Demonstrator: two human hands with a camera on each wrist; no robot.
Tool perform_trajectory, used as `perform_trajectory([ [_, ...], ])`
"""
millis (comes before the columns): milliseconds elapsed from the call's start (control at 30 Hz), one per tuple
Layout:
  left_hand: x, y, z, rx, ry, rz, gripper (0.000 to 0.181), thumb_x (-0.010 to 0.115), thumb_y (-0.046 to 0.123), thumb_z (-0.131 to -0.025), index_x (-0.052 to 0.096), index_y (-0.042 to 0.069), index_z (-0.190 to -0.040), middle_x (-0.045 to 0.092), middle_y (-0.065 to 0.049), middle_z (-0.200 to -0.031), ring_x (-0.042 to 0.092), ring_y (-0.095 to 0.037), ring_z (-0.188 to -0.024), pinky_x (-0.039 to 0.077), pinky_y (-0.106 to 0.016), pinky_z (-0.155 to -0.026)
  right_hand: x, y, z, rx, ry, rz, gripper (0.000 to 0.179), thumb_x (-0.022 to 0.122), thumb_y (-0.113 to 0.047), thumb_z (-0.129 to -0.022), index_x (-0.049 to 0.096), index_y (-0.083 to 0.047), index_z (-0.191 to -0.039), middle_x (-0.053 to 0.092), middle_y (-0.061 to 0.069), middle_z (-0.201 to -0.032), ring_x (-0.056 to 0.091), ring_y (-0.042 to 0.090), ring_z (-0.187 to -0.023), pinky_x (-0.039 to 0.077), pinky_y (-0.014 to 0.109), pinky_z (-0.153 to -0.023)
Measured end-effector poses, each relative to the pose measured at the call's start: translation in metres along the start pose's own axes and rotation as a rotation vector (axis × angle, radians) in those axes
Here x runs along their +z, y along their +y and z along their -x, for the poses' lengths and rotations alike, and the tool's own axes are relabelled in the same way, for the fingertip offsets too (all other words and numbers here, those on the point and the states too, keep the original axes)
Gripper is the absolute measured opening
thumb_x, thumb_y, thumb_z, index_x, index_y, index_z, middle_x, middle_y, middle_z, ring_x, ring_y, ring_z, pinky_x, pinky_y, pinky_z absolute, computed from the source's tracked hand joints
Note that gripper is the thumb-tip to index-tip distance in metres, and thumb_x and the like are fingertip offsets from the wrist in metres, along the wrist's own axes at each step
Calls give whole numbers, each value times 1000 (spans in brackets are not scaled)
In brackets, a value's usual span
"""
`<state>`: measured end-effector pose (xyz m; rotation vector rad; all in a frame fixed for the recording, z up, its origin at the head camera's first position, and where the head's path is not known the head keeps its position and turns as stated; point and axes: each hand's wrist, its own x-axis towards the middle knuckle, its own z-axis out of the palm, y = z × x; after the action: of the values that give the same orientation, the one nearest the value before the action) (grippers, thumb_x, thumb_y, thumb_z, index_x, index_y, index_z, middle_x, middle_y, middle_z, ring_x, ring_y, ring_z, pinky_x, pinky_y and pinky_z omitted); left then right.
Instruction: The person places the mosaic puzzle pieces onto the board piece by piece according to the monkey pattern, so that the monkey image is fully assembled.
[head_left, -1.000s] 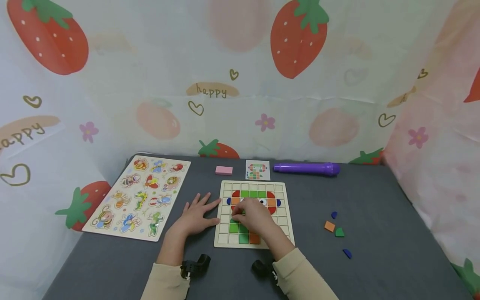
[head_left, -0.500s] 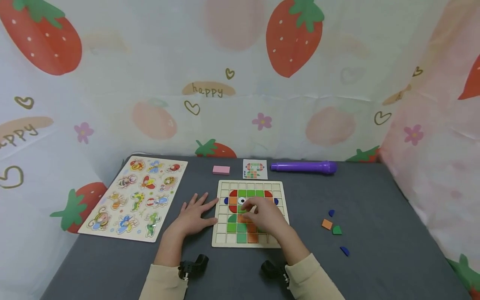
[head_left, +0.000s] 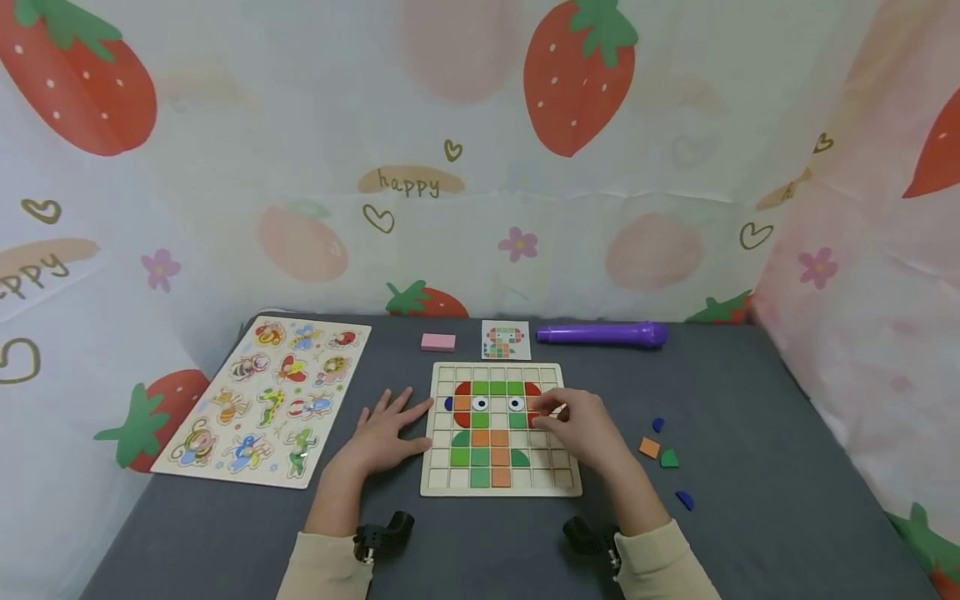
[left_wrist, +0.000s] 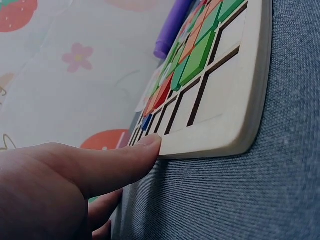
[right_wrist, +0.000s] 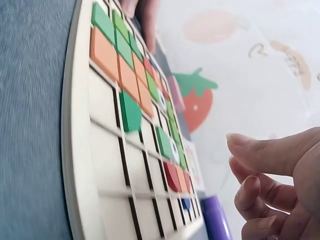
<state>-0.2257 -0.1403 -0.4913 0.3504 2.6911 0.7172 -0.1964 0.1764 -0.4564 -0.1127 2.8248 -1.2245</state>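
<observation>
A pale wooden grid board lies on the table, with green, orange, red and blue pieces and two eye pieces set in its squares. My left hand lies spread at the board's left side, and in the left wrist view its thumb touches the rim. Above the board's right side is my right hand. Its fingers are loosely bent, with nothing visible between thumb and forefinger in the right wrist view. A green quarter-round piece sits apart in a square near the lower right.
Several loose pieces lie right of the board, among them an orange square and a green piece. Behind the board are a pink block, a pattern card and a purple tube. A sticker-like picture board lies left.
My right hand has moved right from the middle of the board to its right edge, uncovering orange and green pieces and the second eye. The left hand stays at the board's side.
</observation>
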Motion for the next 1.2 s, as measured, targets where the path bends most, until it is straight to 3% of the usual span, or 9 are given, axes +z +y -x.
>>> perform_trajectory([
  [800, 3, -2, -3, 5, -1, -3, 70, 68, 43, -94, 40, 26, -157, 21, -14, -168, 3, -44, -155, 2, -70, -120, -55, 60, 26, 83, 110, 104, 23, 76, -22, -92, 74, -10, -112, 73, 7, -103, 65, 19, -85, 52, 32, -65],
  [1000, 3, -3, -4, -4, -3, -2, 71, 67, 44, -94, 39, 27, -157, 21, -12, -169, 1, -43, -156, 2, -68, -121, -73, 84, 31, 129, 73, 61, 31, 76, -20, -92, 71, -6, -119, 72, 14, -110, 69, 18, -77, 55, 32, -64],
  [1200, 1, -2, -2, -13, -4, 1, 71, 68, 42, -94, 40, 26, -157, 21, -13, -168, 1, -43, -156, 1, -68, -121, -86, 99, 34, 158, 7, 113, 41, 82, -22, -86, 70, -4, -121, 70, 19, -117, 69, 20, -85, 53, 37, -69],
])
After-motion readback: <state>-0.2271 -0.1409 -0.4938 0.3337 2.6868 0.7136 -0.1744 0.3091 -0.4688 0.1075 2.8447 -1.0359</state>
